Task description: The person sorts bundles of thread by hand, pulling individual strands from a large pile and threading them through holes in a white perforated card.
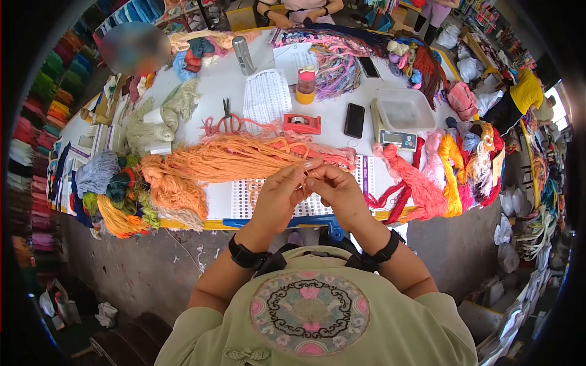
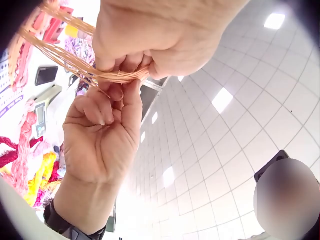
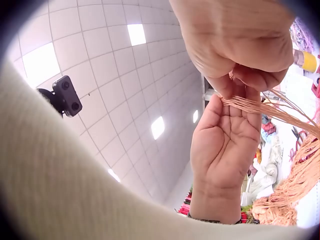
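Note:
Held up over the table's near edge, my left hand point(image 1: 278, 198) grips a thin bundle of orange thread point(image 2: 120, 76). My right hand point(image 1: 343, 196) pinches the same strands close beside it, fingertips nearly meeting the left ones. In the right wrist view the strands point(image 3: 280, 114) run from the fingers toward the large orange hank point(image 1: 238, 158) lying across the table. Beneath both hands lies a white card punched with rows of holes point(image 1: 242, 196). Some fingertips are hidden behind the hands in the head view.
Beyond the hank lie scissors point(image 1: 227, 119), a red tape dispenser point(image 1: 301, 124) and a black phone point(image 1: 354, 120). A scale point(image 1: 397, 139) bearing a clear tray stands to the right. Coloured hanks point(image 1: 421, 189) line both sides. Another person point(image 1: 299, 12) is across the table.

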Demonstrator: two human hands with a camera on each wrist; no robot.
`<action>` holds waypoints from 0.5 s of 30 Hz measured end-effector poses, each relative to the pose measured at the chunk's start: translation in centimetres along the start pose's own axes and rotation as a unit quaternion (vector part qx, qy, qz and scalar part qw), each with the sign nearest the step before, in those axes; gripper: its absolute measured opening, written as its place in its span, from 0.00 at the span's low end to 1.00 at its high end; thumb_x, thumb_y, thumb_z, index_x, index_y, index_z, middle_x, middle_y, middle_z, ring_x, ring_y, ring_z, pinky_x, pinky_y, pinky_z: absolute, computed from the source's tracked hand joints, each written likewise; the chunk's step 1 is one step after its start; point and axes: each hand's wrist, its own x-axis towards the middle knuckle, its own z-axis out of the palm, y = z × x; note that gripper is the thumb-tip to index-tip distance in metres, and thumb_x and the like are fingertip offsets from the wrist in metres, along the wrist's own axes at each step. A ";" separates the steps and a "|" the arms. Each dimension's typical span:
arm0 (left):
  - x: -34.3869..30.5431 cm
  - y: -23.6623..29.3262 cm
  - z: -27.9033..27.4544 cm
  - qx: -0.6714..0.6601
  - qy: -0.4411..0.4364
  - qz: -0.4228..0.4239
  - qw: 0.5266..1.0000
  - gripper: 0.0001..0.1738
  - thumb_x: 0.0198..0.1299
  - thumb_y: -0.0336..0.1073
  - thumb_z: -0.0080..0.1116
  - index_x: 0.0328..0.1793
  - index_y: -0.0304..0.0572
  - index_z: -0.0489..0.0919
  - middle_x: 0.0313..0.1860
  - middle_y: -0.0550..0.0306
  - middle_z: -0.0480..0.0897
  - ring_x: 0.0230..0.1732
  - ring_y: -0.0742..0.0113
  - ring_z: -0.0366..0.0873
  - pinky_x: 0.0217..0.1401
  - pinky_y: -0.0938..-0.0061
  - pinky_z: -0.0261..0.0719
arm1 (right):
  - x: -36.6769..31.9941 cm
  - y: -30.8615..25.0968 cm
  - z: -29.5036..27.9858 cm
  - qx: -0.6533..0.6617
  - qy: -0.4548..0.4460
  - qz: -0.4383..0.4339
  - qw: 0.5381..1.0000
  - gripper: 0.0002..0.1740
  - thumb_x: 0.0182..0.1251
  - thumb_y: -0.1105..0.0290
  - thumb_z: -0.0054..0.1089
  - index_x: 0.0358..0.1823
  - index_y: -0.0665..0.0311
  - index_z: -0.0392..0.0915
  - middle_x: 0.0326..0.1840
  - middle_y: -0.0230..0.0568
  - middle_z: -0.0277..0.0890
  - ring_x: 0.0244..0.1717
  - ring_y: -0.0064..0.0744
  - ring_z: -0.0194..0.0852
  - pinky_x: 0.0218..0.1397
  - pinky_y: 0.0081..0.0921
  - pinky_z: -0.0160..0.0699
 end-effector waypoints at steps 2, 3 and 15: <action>0.0 -0.1 0.2 -0.011 0.009 0.003 1.000 0.23 0.73 0.41 0.41 0.64 0.30 0.71 0.61 0.49 0.76 0.56 0.68 0.77 0.59 0.71 0.76 | 0.0 0.4 -0.5 -0.009 0.009 0.011 1.000 0.05 0.66 0.72 0.60 0.41 0.64 0.78 0.32 0.25 0.75 0.27 0.11 0.66 0.30 0.13 0.65; 0.0 -0.2 0.2 -0.015 0.006 0.011 1.000 0.22 0.74 0.41 0.41 0.64 0.30 0.71 0.61 0.48 0.76 0.56 0.68 0.77 0.59 0.70 0.76 | 0.0 0.5 -0.7 -0.017 0.017 0.022 0.999 0.05 0.66 0.71 0.60 0.41 0.63 0.78 0.31 0.24 0.74 0.24 0.10 0.62 0.26 0.11 0.61; 0.4 -0.7 0.6 -0.050 -0.001 -0.001 0.999 0.22 0.75 0.40 0.37 0.62 0.30 0.72 0.58 0.48 0.77 0.56 0.66 0.77 0.62 0.68 0.75 | -0.6 0.3 -1.0 0.037 0.049 0.029 0.998 0.05 0.70 0.66 0.56 0.40 0.58 0.76 0.28 0.20 0.69 0.22 0.07 0.54 0.23 0.09 0.52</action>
